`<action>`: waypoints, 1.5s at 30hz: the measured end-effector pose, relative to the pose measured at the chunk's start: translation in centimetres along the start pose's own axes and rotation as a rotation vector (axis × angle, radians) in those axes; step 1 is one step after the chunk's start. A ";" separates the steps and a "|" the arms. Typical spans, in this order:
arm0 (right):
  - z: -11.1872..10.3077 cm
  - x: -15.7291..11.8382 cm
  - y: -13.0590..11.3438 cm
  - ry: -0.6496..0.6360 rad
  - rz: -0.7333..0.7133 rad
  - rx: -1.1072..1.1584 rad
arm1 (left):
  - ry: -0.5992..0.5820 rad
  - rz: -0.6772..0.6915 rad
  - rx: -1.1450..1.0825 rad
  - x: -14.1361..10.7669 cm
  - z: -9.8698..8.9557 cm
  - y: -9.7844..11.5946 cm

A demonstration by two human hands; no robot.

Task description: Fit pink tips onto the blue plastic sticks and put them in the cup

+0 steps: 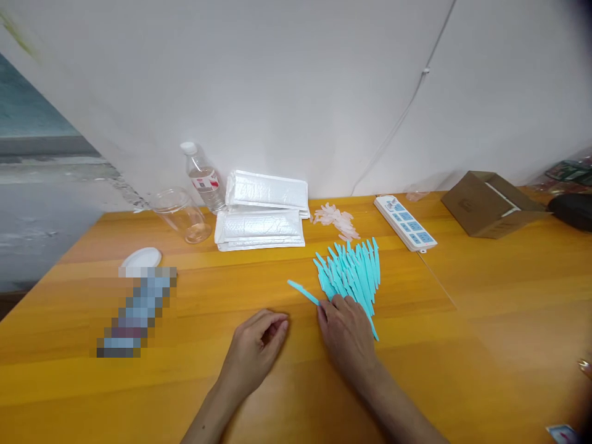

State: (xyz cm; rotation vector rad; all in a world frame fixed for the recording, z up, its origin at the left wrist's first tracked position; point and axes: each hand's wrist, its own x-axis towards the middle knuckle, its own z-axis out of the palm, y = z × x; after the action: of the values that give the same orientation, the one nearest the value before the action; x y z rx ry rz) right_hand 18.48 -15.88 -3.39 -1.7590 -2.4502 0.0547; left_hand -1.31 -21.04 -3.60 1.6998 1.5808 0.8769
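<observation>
A turquoise eyebrow razor (303,291) points up and to the left from the thumb side of my right hand (345,324), which is closed on its near end. That hand rests at the lower left edge of a spread pile of similar turquoise razors (354,271), hiding some of them. To its left, my left hand (261,339) rests by the table surface with thumb and forefinger curled together; nothing shows between them. Behind the pile lies a small heap of pale pink, translucent caps (335,219).
Silver bubble mailers (263,228) lie stacked near the wall, beside a water bottle (206,182) and a clear jar (182,216). A white lid (142,258) and a blurred-out item (136,311) are at left. Rightward are a power strip (404,222) and a cardboard box (485,206).
</observation>
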 end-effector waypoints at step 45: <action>-3.2 -4.2 4.0 -0.357 0.087 0.929 | -0.146 -0.101 0.575 14.9 -1.3 3.0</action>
State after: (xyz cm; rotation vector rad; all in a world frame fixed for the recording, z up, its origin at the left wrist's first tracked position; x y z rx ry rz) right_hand 23.93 -18.66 -0.97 -1.4561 -1.9555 1.3583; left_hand 0.10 -6.39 0.22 1.9848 1.9128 0.2421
